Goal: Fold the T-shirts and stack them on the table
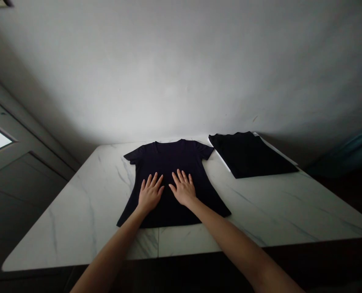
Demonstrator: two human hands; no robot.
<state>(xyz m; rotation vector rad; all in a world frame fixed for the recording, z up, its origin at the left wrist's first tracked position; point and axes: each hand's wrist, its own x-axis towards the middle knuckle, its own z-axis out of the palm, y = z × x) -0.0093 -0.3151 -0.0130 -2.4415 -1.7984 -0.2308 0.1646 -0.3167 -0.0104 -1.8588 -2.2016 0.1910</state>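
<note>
A dark short-sleeved shirt [171, 162] lies spread flat on the marble-patterned table, its neckline toward the wall and its hem toward me. My left hand [150, 192] rests on the left-middle part of the shirt, palm down with fingers spread. To its right, my right hand [183, 188] lies palm down on the shirt too, fingers apart. A gap of dark fabric shows between the two hands, and neither one grips the cloth.
On the right of the table [86, 211] lies a flat black folded cloth [251, 156] with white edges showing. A pale wall [168, 73] rises behind the table. A door [18, 162] stands at the left.
</note>
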